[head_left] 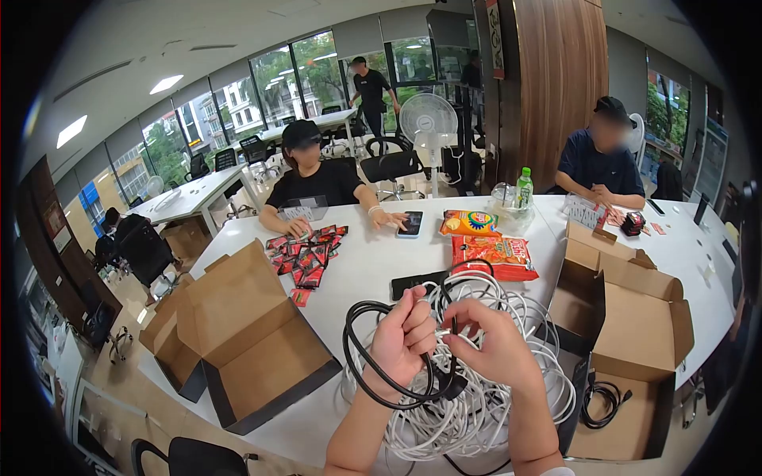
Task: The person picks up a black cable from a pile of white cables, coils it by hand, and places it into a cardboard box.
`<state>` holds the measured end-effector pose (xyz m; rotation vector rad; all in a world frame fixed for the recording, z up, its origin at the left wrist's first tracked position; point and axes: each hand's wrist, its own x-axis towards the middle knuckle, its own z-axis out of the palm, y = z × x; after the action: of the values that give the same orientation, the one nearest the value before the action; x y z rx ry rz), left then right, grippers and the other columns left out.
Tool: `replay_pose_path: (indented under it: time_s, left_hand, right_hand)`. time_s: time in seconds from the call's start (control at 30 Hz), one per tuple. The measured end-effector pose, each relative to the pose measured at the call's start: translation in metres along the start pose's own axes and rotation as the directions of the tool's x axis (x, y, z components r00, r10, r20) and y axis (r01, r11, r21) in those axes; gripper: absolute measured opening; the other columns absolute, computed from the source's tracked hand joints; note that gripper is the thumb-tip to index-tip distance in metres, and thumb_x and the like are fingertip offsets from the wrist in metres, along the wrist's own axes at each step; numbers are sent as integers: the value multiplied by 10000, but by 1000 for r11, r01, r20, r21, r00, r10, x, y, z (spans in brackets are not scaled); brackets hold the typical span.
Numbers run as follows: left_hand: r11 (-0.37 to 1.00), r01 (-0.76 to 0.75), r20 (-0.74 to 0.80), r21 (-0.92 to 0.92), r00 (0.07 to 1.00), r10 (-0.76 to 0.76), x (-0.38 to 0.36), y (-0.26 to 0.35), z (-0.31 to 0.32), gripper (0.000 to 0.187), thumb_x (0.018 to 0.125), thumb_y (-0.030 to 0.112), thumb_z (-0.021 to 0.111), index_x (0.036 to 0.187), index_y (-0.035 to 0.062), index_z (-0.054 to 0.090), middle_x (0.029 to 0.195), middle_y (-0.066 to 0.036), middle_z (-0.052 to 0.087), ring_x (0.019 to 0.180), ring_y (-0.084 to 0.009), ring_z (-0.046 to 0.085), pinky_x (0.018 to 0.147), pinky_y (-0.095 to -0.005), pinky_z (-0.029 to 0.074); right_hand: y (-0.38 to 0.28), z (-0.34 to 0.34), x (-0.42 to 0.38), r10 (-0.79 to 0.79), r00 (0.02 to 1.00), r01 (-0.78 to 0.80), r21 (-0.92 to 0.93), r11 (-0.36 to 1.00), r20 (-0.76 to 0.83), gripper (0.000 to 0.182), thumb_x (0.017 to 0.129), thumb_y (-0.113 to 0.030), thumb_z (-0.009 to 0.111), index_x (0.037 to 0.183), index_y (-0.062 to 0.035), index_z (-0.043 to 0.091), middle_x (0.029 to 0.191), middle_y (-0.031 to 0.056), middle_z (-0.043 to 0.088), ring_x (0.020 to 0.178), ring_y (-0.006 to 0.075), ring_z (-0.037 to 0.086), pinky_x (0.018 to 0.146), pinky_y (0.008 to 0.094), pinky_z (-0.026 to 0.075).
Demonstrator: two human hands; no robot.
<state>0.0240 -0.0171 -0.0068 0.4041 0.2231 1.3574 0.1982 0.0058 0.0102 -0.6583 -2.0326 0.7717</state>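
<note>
A looped black cable point(367, 358) hangs around my left hand point(405, 337), whose fingers are curled closed on it. Just to the right, my right hand point(488, 341) pinches a part of the same cable between thumb and fingers. A dark connector point(452, 386) hangs below both hands. Under them lies a large tangled heap of white cables point(476, 424) on the white table point(373, 238). Behind my left hand a black phone point(414, 284) lies flat, partly hidden by the cables.
Open cardboard boxes point(274, 365) stand at left; more point(635, 325) stand at right, one holding a coiled black cable point(603, 403). Snack bags point(494, 255), a green bottle point(525, 189) and red packets point(308, 258) lie farther back. Two people sit across the table.
</note>
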Motion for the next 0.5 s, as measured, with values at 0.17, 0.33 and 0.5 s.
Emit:
replay_pose_path:
  time_s: [0.17,0.33,0.5]
  left_hand:
    - [998,-14,-45,65,999,17,5,-4,-4,132,1003,188,419,1041,112,520,682,47,379,493,-51,292,436,-202,240]
    - [994,-54,-100,96,993,64,4,-14,3,175,952,116,440,1091,91,544,989,-37,616,878,-151,579,799,-321,468]
    - [986,-51,26,159,999,48,0,-13,5,267,921,113,416,1134,47,564,1338,-158,502,1257,-282,451,1063,-415,363]
  right_hand:
    - [-12,-1,-4,-110,992,105,-70,992,-68,472,773,-38,671,1206,-27,484,959,137,633,831,290,632,710,358,499]
    - [-26,7,-3,-297,952,262,-299,918,-78,458,808,-16,628,1246,-11,498,1057,146,620,897,311,605,771,381,470]
    - [-26,14,-3,-301,950,252,-363,897,-85,484,798,-18,635,1263,-4,505,993,118,636,884,266,606,726,369,458]
